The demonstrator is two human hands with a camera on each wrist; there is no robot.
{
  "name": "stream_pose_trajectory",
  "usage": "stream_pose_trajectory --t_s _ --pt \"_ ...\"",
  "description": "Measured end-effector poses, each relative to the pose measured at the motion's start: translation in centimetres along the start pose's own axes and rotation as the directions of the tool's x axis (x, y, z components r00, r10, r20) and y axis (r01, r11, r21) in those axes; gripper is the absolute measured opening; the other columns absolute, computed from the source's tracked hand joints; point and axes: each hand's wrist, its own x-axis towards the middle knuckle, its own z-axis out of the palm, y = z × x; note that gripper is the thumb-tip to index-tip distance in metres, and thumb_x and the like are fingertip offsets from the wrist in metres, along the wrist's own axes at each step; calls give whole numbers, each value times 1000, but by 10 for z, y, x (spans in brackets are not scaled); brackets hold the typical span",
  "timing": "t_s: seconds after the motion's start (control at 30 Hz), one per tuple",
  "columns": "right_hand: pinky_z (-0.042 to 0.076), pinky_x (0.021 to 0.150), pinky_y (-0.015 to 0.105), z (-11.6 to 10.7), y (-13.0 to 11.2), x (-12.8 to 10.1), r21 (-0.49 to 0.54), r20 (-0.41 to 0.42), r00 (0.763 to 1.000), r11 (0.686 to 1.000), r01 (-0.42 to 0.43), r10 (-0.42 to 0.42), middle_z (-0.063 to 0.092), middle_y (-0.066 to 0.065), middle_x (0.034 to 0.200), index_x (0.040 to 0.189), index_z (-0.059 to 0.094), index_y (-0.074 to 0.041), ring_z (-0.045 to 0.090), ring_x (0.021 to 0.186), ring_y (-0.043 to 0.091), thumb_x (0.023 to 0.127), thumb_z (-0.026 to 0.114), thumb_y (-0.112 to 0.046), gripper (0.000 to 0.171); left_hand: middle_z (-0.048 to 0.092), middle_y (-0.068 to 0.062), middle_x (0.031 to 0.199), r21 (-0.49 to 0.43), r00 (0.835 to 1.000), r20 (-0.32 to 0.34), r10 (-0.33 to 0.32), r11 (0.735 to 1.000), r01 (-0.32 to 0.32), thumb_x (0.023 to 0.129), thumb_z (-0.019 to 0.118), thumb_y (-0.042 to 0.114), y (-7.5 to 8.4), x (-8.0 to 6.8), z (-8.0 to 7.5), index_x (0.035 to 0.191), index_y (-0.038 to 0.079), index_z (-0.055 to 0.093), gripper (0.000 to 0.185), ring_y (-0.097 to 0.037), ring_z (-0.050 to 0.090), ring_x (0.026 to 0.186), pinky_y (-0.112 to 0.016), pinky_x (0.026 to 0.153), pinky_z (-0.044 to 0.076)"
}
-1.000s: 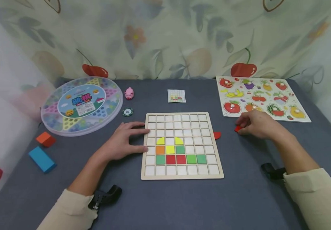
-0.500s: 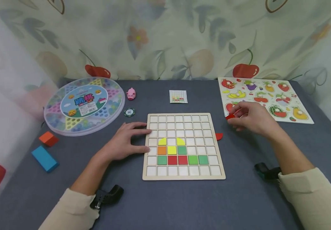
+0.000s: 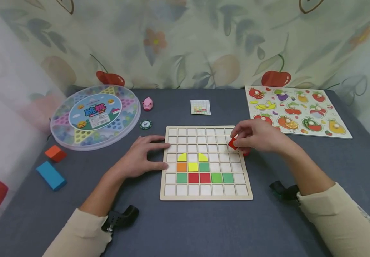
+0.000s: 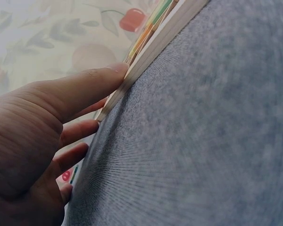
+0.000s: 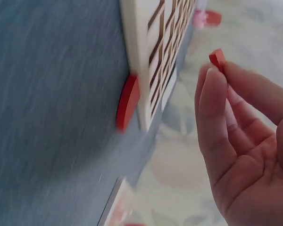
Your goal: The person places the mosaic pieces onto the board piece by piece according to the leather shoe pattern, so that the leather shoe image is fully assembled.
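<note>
A wooden grid board (image 3: 206,198) lies on the table, with yellow, orange, green and red tiles in several of its cells. My left hand (image 3: 135,157) rests at the board's left edge, fingers extended; in the left wrist view the thumb (image 4: 92,87) touches the wooden rim. Over the upper right cells, my right hand (image 3: 257,135) pinches a small red tile (image 5: 217,58) between thumb and fingertips, raised above the board. Another red piece (image 5: 128,103), with a curved edge, lies against the board's right side, partly hidden by the hand in the head view.
Behind the board is a small pattern card (image 3: 200,107). A fruit puzzle board (image 3: 313,131) stands back right. To the left are a round Chinese checkers box (image 3: 130,132), a pink pig (image 3: 147,104), a chip (image 3: 145,124), an orange block (image 3: 55,153) and a blue block (image 3: 51,175).
My right hand has lifted the red tile off the table by the fruit board and carried it left to above the grid board's upper right. The left hand stays at the board's edge.
</note>
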Motion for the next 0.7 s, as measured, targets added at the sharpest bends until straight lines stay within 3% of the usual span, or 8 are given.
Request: stream_pose_trajectory --t_s 0.1,0.3,0.7 --pt "57 68 32 10 -10 5 -6 71 997 999 34 -33 73 7 84 108 70 -5 67 73 21 94 76 -15 18 44 -13 160 2 1000 -1 6 1000 -6 86 85 35 -1 0 0 145 16 63 65 -38 32 149 -65 127 1" --pt "60 71 30 29 -22 13 -24 199 978 997 72 -66 74 5 85 100 76 -7 67 74 18 93 75 -9 8 44 -15 159 -1 1000 -3 12 1000 -12 87 84 35 -3 0 0 144 15 63 64 -38 33 150 -66 126 0" --pt "52 68 28 49 -33 14 -210 193 978 971 118 -77 72 1 84 96 82 -11 61 78 16 91 76 -8 8 44 -14 159 1 1000 1 17 1000 -17 86 85 33 -1 1 -1 144 15 63 65 -38 32 149 -65 126 0"
